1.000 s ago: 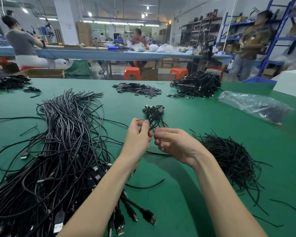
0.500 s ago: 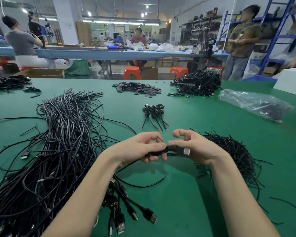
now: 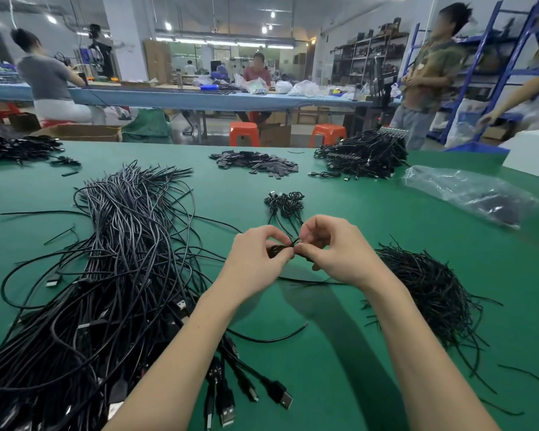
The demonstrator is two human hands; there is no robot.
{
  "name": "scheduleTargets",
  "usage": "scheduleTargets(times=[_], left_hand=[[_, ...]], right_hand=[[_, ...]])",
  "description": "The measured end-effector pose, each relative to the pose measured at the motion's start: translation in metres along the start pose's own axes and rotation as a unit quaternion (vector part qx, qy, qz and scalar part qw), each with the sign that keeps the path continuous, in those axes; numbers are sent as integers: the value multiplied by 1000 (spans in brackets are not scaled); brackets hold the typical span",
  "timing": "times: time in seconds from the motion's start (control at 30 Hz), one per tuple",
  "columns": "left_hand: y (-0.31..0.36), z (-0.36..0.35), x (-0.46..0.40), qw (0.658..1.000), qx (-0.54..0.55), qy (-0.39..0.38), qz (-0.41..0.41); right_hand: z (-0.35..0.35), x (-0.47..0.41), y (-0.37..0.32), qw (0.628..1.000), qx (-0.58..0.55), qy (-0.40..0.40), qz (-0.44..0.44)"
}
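The green surface (image 3: 324, 384) carries everything, and each place here is given from the coiled cable (image 3: 277, 249), which is held above the surface near its middle.

To the left of the coiled cable, and running down toward the near edge, lies the big heap of loose black cables (image 3: 112, 275), with plugs showing at its near end. To the right of the coiled cable, close by, sits a bushy heap of thin black ties (image 3: 433, 293). Farther off to its right and beyond it lies a crumpled clear plastic bag (image 3: 467, 194). Well beyond the coiled cable and to the right, a pile of finished bundles (image 3: 364, 157) sits at the far edge. Straight beyond it, also far off, is a low pile of flat dark pieces (image 3: 255, 164). Just beyond the coiled cable, near it but apart, lies a small cluster of tied cables (image 3: 285, 203).

The left hand (image 3: 255, 259) comes to the coiled cable from the left. Its grip is narrow, with thumb and fingers curled round the coil's left part. The right hand (image 3: 339, 253) meets it from the right. Its grip is also narrow, with fingertips pinching the coil's right end. A thin strand (image 3: 294, 242) sticks up from the coiled cable between the two thumbs. How it wraps the coil cannot be told.
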State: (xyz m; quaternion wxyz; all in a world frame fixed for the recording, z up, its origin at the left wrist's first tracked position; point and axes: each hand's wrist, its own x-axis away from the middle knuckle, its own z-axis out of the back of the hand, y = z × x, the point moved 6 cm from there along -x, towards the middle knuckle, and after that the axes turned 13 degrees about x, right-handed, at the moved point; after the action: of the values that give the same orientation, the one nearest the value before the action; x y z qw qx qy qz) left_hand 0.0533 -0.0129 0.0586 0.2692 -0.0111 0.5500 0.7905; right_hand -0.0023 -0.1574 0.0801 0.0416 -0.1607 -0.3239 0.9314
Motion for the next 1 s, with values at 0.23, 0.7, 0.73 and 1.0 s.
scheduleTargets(times=[0.23, 0.7, 0.73, 1.0], left_hand=[[24, -4, 7, 983, -96, 8, -159], [27, -4, 10, 980, -95, 13, -177], [26, -2, 8, 989, -31, 23, -143], [2, -6, 4, 860, 482, -11, 168]], right_hand=[[3, 0, 14, 995, -65, -27, -67], [-4, -1, 10, 997, -41, 22, -57], [-1, -1, 8, 998, -10, 44, -38], [-3, 0, -1, 991, -114, 73, 11]])
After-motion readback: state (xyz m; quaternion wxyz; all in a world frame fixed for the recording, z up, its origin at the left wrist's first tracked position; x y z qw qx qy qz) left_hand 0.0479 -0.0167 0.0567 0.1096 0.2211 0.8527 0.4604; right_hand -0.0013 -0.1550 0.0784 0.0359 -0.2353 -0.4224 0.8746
